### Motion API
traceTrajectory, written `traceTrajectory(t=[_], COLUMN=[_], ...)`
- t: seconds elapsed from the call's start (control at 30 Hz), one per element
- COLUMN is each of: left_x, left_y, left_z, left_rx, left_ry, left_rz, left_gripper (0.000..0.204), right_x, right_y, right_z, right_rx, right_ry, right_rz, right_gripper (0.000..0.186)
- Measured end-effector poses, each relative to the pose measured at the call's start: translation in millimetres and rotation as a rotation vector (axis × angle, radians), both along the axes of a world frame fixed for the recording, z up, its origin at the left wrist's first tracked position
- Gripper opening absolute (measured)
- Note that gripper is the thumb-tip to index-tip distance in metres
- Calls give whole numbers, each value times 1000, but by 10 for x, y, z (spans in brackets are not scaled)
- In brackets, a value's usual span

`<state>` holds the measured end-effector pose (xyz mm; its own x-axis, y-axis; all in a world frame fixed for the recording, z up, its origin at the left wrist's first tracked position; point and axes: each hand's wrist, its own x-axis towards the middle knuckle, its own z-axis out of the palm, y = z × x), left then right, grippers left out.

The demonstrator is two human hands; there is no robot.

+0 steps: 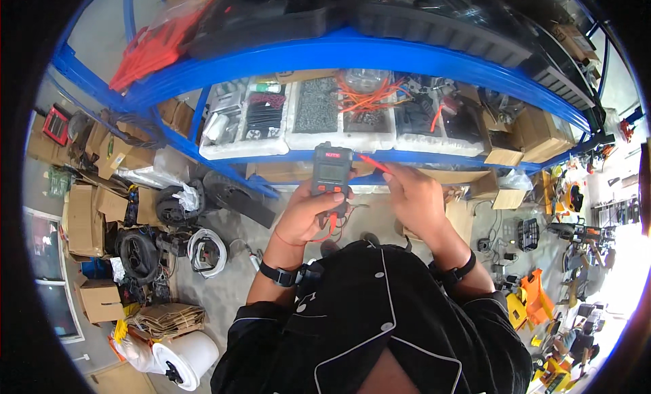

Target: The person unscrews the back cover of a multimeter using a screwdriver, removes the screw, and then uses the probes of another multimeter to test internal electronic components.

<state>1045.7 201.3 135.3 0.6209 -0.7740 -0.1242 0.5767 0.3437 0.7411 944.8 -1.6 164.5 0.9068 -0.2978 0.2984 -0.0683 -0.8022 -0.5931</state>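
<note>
A dark handheld multimeter [332, 171] with a small grey screen and orange buttons is gripped in my left hand [313, 207], upright in front of the shelf. My left thumb lies across its lower part. A red plug and thin leads show at its bottom end. In my right hand [415, 197], just right of the meter, a red test probe [374, 164] is pinched, pointing up and left toward the meter's top edge. Whether its tip touches anything, I cannot tell. Behind both hands stand white foam trays [252, 148] on the blue shelf.
The trays hold grey screws, orange zip ties [369, 95] and black parts. A blue shelf beam [325, 53] crosses above my hands. Cardboard boxes [542, 133] stand on the right. Tyres [137, 253], a coiled white hose [207, 251] and cartons lie on the left floor.
</note>
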Motion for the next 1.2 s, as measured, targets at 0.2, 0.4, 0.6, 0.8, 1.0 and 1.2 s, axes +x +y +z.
traceTrajectory(t=[0.2,0.4,0.6,0.8,1.0,1.2], left_x=[-21,-40,-73,-80,-60,-32], left_y=[-59,-90,-98,-96,-108,-134], left_z=[23,5,5,48,44,23], left_rx=[22,9,46,94,83,86], left_ry=[-16,-56,-69,-91,-84,-114], left_rz=[-7,-3,14,8,-11,-12], left_gripper=[43,44,42,41,41,42], right_x=[-44,-68,-84,-89,-75,-64], right_y=[-75,-99,-92,-94,-110,-136], right_z=[26,36,28,25,5,-35], right_rx=[7,0,29,18,31,17], right_ry=[26,22,43,76,109,103], right_rz=[-19,-31,-41,-50,-53,-61], right_gripper=[22,23,23,24,25,25])
